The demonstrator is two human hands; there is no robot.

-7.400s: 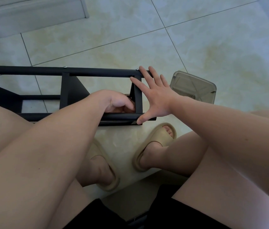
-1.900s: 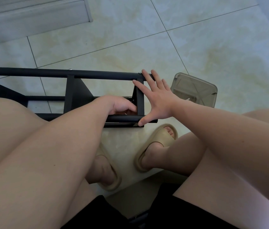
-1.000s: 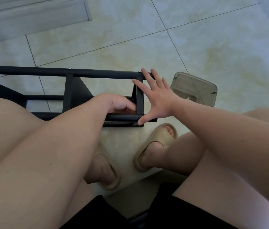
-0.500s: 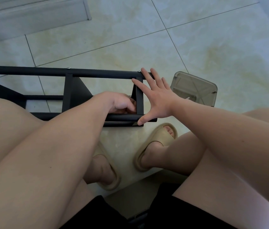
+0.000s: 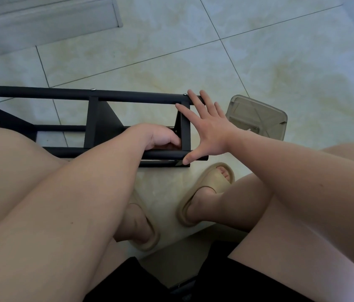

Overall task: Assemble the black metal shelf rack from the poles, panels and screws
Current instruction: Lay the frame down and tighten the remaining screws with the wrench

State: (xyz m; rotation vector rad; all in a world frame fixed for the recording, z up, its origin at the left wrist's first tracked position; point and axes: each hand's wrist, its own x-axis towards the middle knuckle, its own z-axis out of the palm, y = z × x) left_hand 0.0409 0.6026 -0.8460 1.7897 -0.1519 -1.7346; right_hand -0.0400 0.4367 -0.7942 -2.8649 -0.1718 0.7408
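The black metal rack lies on its side on the tiled floor, with its far pole and near pole running left to right. An end panel joins them at the right. My left hand reaches inside the frame, and its curled fingers pinch at a small screw on the panel's inner face; the fingertips are mostly hidden. My right hand is spread flat against the panel's outer side, fingers on the far pole and thumb on the near pole.
A clear grey plastic container sits on the floor just right of the rack's end. A second panel crosses the frame further left. My feet in beige sandals are below the rack. A grey plinth runs along the top left.
My left hand shifts slightly back and forth at the end panel's inner face. My right hand and the rack stay where they were.
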